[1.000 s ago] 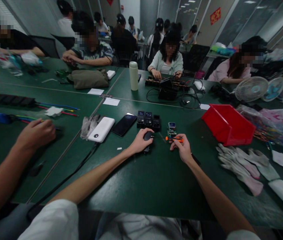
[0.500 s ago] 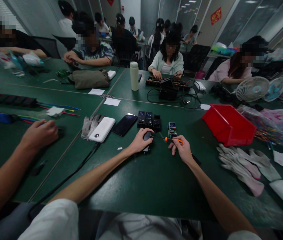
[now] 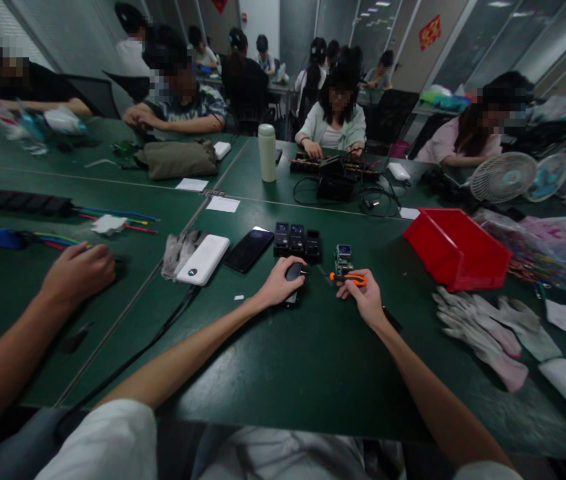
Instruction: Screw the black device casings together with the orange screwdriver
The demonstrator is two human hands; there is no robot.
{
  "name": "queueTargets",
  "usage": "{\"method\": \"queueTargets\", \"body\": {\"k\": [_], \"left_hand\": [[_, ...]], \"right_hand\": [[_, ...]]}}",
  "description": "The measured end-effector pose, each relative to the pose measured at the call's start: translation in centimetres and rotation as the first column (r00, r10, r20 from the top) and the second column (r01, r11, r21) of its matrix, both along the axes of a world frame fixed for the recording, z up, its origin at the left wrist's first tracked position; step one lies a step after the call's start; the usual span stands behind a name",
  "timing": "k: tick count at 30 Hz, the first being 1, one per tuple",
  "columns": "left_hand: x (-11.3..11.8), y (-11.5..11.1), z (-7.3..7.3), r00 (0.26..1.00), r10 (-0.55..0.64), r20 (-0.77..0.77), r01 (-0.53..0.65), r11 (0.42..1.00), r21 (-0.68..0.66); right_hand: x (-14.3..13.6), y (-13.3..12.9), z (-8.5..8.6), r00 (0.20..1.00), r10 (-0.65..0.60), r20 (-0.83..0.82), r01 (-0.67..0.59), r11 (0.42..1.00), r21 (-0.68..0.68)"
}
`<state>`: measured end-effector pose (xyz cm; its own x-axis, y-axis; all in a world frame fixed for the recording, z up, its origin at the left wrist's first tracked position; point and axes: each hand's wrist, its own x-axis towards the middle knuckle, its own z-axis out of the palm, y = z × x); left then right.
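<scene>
Just in front of me, my left hand is closed around a small dark boxy device, whose lower part is partly covered by the fingers. My right hand grips an orange-and-black screwdriver by its handle, and the shaft points left toward the device, apart from it as far as I can see. Beyond the right hand lies a small green circuit board with a little screen on top. Several black boxy units with small displays stand in a row behind my left hand.
Left of my hands lie a black phone, a white power bank with a cable and a grey glove. At right are a red bin and work gloves. A neighbour's hand works at far left.
The fingers of my right hand have shifted on the screwdriver, and more of its orange handle shows. My left hand keeps its hold on the dark device.
</scene>
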<state>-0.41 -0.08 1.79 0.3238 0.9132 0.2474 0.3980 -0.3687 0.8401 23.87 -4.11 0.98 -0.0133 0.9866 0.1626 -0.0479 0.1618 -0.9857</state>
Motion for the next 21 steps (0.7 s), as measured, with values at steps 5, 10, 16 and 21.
{"method": "queueTargets", "body": {"k": [5, 10, 16, 21], "left_hand": [[-0.03, 0.11, -0.06, 1.000, -0.004, -0.004, 0.004, 1.000, 0.000], [-0.02, 0.05, 0.07, 1.000, -0.004, -0.006, 0.004, 1.000, 0.005], [0.12, 0.04, -0.03, 1.000, 0.003, -0.018, -0.003, 1.000, 0.003], [0.18, 0.04, -0.03, 0.999, 0.019, -0.034, -0.019, 1.000, 0.004]], "right_hand": [[0.12, 0.00, 0.16, 0.999, 0.003, 0.048, -0.001, 0.999, -0.038], [0.05, -0.01, 0.07, 1.000, 0.007, 0.022, -0.006, 0.999, -0.038], [0.12, 0.18, -0.25, 1.000, 0.010, -0.019, -0.010, 1.000, -0.016], [0.22, 0.36, -0.43, 0.999, 0.017, 0.028, -0.016, 0.998, -0.058]]}}
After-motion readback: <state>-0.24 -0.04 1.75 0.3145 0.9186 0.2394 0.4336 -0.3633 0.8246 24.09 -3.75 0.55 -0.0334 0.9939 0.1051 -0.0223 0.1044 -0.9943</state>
